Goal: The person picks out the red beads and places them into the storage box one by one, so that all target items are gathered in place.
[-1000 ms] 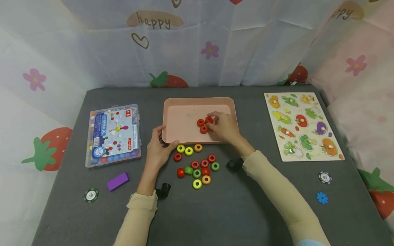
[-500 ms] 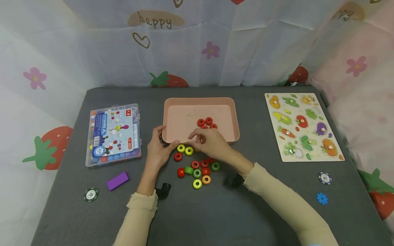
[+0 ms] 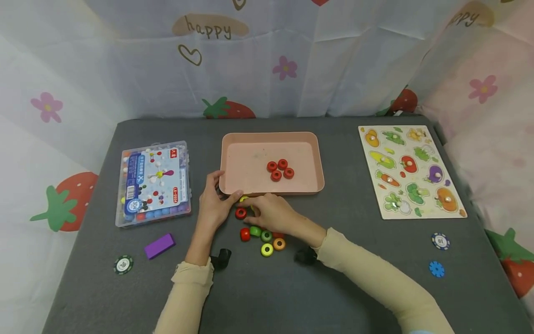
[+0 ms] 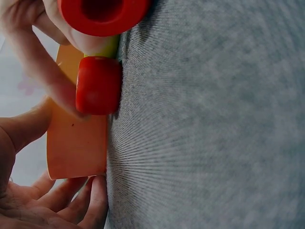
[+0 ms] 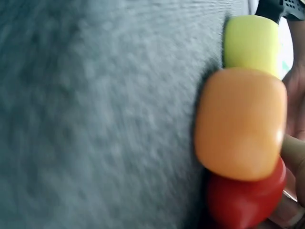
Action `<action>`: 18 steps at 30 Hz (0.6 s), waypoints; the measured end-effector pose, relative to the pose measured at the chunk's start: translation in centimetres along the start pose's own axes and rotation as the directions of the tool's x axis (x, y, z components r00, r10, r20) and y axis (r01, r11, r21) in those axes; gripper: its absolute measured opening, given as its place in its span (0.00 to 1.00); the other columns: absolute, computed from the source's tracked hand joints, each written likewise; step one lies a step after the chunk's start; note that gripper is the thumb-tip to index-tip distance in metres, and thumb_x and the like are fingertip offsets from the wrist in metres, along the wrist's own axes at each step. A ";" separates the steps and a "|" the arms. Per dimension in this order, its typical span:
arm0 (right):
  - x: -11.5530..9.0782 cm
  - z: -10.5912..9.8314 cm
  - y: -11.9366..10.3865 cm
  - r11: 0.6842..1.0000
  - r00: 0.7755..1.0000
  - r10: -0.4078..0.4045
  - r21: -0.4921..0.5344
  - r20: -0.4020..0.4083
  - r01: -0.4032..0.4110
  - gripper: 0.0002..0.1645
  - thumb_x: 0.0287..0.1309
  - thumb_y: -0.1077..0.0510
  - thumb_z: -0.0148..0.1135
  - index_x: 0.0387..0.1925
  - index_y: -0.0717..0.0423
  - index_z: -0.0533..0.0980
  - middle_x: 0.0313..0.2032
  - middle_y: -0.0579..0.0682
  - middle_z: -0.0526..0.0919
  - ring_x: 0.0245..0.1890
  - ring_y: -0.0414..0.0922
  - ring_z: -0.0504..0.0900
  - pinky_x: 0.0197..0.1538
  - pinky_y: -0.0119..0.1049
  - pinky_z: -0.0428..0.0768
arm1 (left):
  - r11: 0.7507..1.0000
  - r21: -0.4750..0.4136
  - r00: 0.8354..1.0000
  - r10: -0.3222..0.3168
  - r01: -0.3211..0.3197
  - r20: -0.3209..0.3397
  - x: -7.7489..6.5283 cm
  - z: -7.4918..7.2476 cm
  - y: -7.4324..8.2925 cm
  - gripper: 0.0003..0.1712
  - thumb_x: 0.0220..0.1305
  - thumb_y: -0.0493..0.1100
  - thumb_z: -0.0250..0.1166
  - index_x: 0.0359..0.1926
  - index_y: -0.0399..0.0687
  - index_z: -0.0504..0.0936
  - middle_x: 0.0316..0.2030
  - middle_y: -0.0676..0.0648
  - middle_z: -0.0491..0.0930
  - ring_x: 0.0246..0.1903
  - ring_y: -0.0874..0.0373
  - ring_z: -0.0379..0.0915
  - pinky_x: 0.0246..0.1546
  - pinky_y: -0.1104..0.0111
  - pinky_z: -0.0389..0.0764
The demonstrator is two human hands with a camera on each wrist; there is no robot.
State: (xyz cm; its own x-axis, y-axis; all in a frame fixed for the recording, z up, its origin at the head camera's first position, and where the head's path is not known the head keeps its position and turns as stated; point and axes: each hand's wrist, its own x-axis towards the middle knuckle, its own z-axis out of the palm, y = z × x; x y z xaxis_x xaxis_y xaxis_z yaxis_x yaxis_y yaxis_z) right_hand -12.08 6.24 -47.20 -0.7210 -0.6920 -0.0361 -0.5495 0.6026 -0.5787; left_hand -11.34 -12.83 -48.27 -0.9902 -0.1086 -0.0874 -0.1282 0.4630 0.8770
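My left hand (image 3: 214,202) grips the near left corner of the pink tray (image 3: 238,162), thumb at the front wall and fingers along the side. My right hand (image 3: 271,212) is low over the loose beads in front of the tray, its finger and thumb curled round a red bead (image 3: 240,213). The left wrist view shows this red bead (image 4: 97,86) with the index finger behind it and the thumb beside it. A yellow bead (image 3: 244,198) lies close by, partly covered by the fingers. Several red beads (image 3: 276,176) sit together in the tray.
Nearer me lie green (image 3: 266,236), orange (image 3: 279,244) and yellow beads (image 3: 267,250), others hidden under my right hand. A clear box of coloured pieces (image 3: 154,183), purple block (image 3: 160,246) and green chip (image 3: 123,265) are left. A vegetable puzzle board (image 3: 413,171) and blue chips (image 3: 436,269) are right.
My right hand has let go of a red bead in the tray, then come back over the front wall and leftward to the loose beads. The left hand has stayed at the corner.
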 end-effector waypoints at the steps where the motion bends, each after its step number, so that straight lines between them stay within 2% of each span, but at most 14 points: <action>1: 0.0 0.1 0.0 1.000 1.000 0.001 -0.003 0.003 -0.001 0.23 0.60 0.49 0.71 0.56 0.47 0.82 0.18 0.38 0.74 0.17 0.33 0.72 0.24 0.29 0.70 | 1.000 0.000 1.000 0.000 0.000 0.000 0.0 0.0 0.0 0.43 0.62 0.46 0.73 0.72 0.49 0.60 0.71 0.40 0.65 0.69 0.47 0.64 0.63 0.51 0.74; 6: 0.0 0.3 0.3 0.999 1.000 -0.021 0.030 -0.005 0.021 0.18 0.59 0.48 0.72 0.50 0.46 0.83 0.19 0.38 0.75 0.18 0.33 0.72 0.25 0.29 0.71 | 1.000 -0.005 1.000 0.005 -0.005 0.003 -0.1 0.0 0.0 0.43 0.62 0.46 0.73 0.72 0.48 0.60 0.71 0.40 0.65 0.70 0.47 0.63 0.63 0.51 0.74; 11: -0.3 -0.4 0.9 0.988 0.998 -0.050 0.145 -0.036 0.054 0.16 0.58 0.48 0.72 0.47 0.45 0.82 0.18 0.38 0.74 0.17 0.34 0.72 0.26 0.29 0.71 | 1.000 -0.008 1.000 0.001 -0.001 0.001 -0.1 0.0 0.1 0.43 0.62 0.46 0.73 0.72 0.48 0.60 0.71 0.40 0.65 0.70 0.48 0.63 0.63 0.51 0.74; 15: -0.5 -1.7 1.4 0.980 0.986 -0.043 0.187 -0.163 0.073 0.15 0.57 0.50 0.74 0.45 0.47 0.81 0.18 0.38 0.73 0.17 0.34 0.71 0.25 0.30 0.71 | 1.000 -0.005 1.000 -0.001 0.001 -0.004 0.0 0.1 0.0 0.43 0.61 0.45 0.73 0.71 0.48 0.60 0.71 0.40 0.65 0.69 0.47 0.64 0.62 0.52 0.75; 18: -0.3 -2.6 2.1 0.984 0.952 0.006 0.174 -0.306 0.049 0.16 0.55 0.51 0.75 0.44 0.48 0.81 0.18 0.38 0.74 0.18 0.34 0.72 0.26 0.31 0.72 | 1.000 -0.002 1.000 -0.005 0.005 -0.007 0.0 0.1 0.0 0.43 0.61 0.46 0.73 0.71 0.48 0.60 0.71 0.39 0.65 0.68 0.46 0.65 0.62 0.52 0.75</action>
State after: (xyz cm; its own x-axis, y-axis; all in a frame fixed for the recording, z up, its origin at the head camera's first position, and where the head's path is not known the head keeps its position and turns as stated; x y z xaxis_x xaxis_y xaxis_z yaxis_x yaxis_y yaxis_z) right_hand -14.09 8.69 -46.31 -0.8191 -0.5334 0.2111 -0.5026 0.4898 -0.7124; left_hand -11.39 -12.77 -48.31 -0.9892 -0.1167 -0.0884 -0.1328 0.4609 0.8774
